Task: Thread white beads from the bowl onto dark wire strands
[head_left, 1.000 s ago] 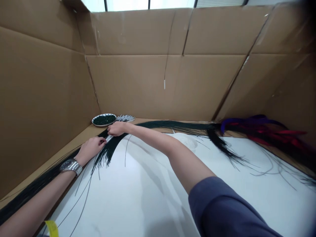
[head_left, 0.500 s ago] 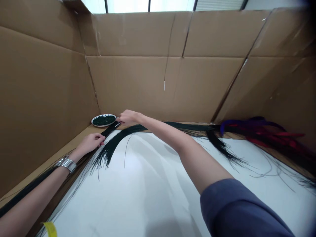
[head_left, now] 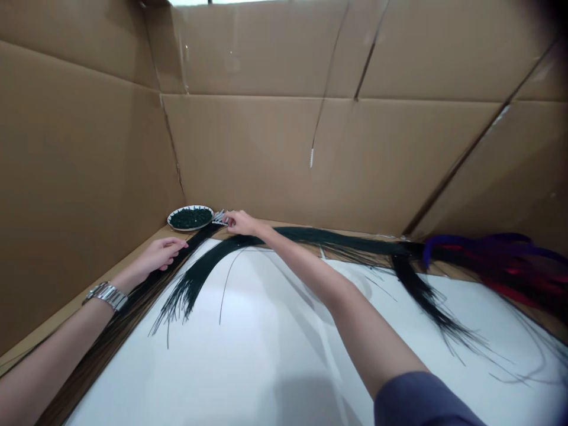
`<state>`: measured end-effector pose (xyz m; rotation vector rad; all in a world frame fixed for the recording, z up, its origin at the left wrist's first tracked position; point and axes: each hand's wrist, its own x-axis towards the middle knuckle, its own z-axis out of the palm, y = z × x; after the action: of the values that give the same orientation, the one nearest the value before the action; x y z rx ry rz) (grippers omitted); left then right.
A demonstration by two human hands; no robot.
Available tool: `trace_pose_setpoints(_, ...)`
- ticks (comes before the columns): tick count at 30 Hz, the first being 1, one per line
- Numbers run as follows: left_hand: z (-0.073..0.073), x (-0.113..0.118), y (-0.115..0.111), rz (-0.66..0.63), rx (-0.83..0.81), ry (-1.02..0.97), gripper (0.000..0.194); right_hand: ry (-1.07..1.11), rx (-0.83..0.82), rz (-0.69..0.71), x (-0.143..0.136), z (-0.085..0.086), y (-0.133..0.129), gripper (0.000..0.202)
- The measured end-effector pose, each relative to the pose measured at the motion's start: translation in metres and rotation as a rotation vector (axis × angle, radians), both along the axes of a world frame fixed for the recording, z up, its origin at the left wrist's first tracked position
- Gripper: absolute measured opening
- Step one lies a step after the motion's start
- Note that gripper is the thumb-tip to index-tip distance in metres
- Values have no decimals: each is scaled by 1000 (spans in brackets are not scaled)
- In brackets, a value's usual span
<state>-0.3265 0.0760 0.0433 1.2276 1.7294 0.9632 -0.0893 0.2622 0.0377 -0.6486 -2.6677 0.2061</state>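
Observation:
My left hand (head_left: 165, 252), a metal-banded watch (head_left: 105, 294) at its wrist, is over the long bundle of dark strands (head_left: 144, 287) along the table's left edge. Its thumb and forefinger are pressed together; whatever they pinch is too fine to make out. Farther off, my right hand (head_left: 242, 223) is closed at the small white ridged pieces (head_left: 219, 218) by the bundle's far end. What its fingertips grip is hidden. Just left of those pieces sits a shallow white dish (head_left: 168, 220) filled with small dark green bits (head_left: 191, 218).
Cardboard walls (head_left: 266, 154) rise at the left and back. A dark green strand bundle (head_left: 208, 266) curves over the white tabletop (head_left: 213, 373). Another black bundle (head_left: 419, 290) and purple and red strips (head_left: 492, 245) lie to the right. A thin cord with a white end (head_left: 311, 158) hangs down.
My right hand has shifted slightly right, uncovering the white ridged pieces beside the dish. My left hand's fingers have straightened from a curl into a pinch. The view has tilted down.

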Motion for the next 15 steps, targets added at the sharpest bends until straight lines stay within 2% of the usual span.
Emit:
trace_pose_setpoints(3, -1, 7, 5, -4, -41, 8, 65, -7, 5, 15, -10, -13, 0, 28)
trace_pose_setpoints(6, -1, 14, 6, -30, -93, -15, 69, -32, 40, 41, -12, -13, 4, 20)
trace_pose_setpoints(11, 2, 20, -2, -21, -164, -70, 74, -141, 103, 15, 8, 9, 32, 28)
trace_pose_setpoints(13, 4, 19, -16, -28, -182, -89, 73, -207, 126, -17, 20, 19, 47, 29)
trace_pose_setpoints(15, 7, 16, -40, -52, -204, -91, 70, -275, 144, -55, 30, 28, 61, 29)
